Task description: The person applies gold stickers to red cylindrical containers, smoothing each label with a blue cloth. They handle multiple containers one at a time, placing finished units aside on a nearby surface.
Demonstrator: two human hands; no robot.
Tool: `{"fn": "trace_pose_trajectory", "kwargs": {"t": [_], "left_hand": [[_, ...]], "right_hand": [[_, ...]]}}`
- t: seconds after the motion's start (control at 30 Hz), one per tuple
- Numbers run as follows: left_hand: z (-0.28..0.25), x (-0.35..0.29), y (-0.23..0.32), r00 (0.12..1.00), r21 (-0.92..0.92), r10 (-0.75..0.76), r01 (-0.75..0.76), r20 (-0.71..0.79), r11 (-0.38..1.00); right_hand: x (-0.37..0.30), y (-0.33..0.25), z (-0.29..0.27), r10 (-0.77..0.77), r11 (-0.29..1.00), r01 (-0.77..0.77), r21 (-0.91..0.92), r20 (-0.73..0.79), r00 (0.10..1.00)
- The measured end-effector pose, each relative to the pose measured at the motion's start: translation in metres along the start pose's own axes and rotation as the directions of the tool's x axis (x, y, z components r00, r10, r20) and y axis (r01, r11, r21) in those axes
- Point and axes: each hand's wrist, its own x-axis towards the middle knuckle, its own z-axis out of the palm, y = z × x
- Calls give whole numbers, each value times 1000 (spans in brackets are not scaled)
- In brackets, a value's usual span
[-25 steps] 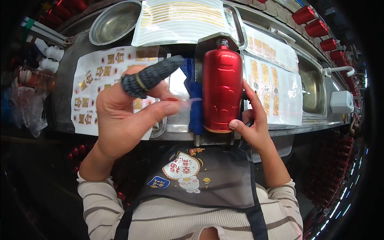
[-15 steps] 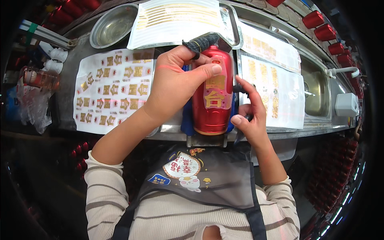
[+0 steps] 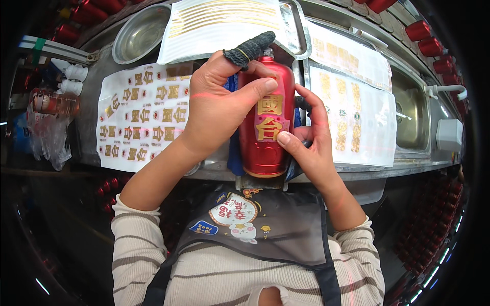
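Observation:
A glossy red bottle [image 3: 261, 160] lies in front of me, its neck pointing away. On its face is a pinkish clear transfer label [image 3: 276, 104] with large gold characters. My left hand [image 3: 217, 109] grips the bottle's left shoulder, thumb pressed on the upper part of the label. A dark knitted finger cover [image 3: 250, 49] on its index finger reaches past the neck. My right hand [image 3: 314, 150] is closed round the bottle's right side, its thumb tip on the label's lower right corner. Its other fingers are partly hidden behind the bottle.
A sheet of gold labels [image 3: 115, 84] lies at left, with more label sheets [image 3: 375, 132] at right. Behind are a striped gold sheet [image 3: 224, 43], a metal bowl [image 3: 140, 38] and a metal tray [image 3: 304, 43]. A sink [image 3: 412, 122] with a white tap [image 3: 449, 91] is far right.
My right hand has come in from beside the bottle and now touches it, thumb on the label. The bottle has shifted slightly left and toward me; my left hand still holds it.

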Motion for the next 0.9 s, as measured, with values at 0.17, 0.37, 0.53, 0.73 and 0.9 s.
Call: {"fn": "trace_pose_trajectory", "kwargs": {"t": [0.17,0.37,0.53,0.73,0.9], "left_hand": [[0,0,-1,1000,-7,10,-10,1,1000],[-1,1,-4,999,-6,40,-40,12,999],[0,2,-2,999,30,48,-49,10,998],[1,6,-1,999,5,39,-39,-25,999],[-9,-7,-11,979,40,-24,33,-202,999]], "right_hand": [[1,-2,7,-2,1000,2,18,-40,999],[2,-5,10,-40,999,43,34,-63,997],[2,-4,10,-47,999,48,15,-66,997],[1,-5,8,-47,999,46,-30,-54,997],[1,-6,-5,-103,986,90,-141,-85,991]]}}
